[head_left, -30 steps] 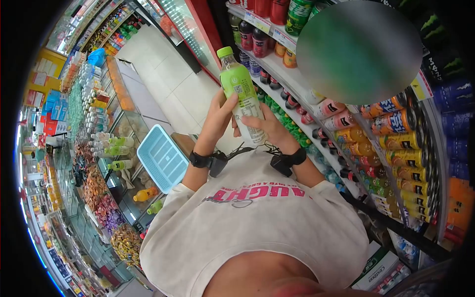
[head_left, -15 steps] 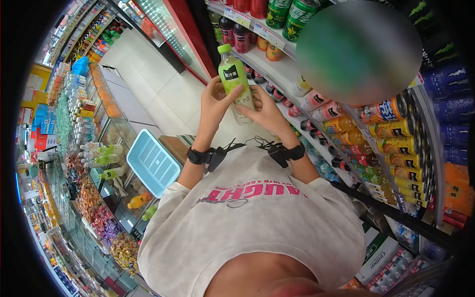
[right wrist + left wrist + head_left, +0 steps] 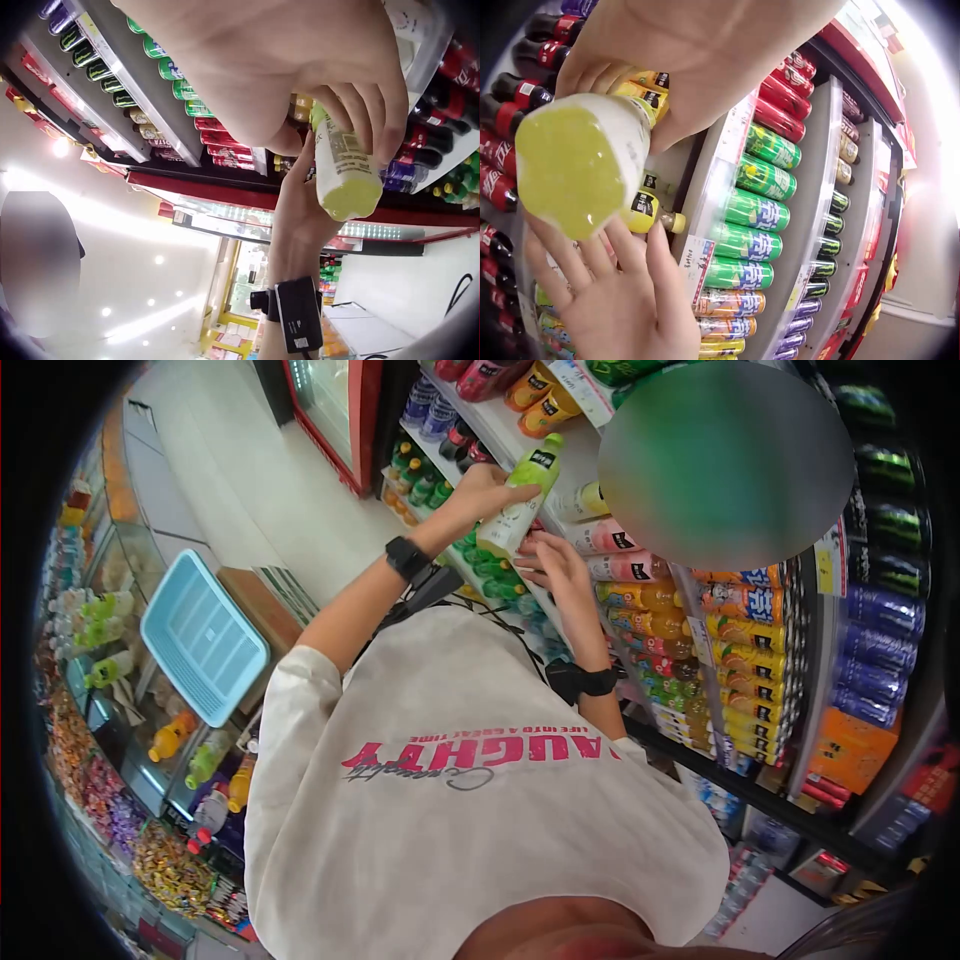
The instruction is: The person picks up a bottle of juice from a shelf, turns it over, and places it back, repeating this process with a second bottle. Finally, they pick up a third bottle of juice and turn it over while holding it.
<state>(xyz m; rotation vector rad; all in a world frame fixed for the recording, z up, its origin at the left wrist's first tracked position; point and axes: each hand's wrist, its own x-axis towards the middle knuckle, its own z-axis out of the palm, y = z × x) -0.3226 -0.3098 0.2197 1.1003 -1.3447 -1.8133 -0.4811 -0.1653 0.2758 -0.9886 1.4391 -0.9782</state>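
My left hand grips a green-capped juice bottle with a pale, whitish lower label, thumb across its side. The bottle tilts, its top pointing toward the drink shelf and its base toward me. In the left wrist view the bottle's yellow-green base faces the camera. My right hand is beside the base, its fingers spread and relaxed. Its palm is turned up under the bottle in the left wrist view. Near the bottle, a similar pale bottle lies on the shelf.
Shelves to the right hold pink-drink bottles, yellow cans and blue cans. A light-blue plastic basket is on the left, beside a glass counter with several bottles, including an orange one. A red-framed cooler stands ahead.
The view has turned right toward the shelf. The bottle was first turned round in both hands, then moved right and tilted toward the shelf. The right hand has let go of it.
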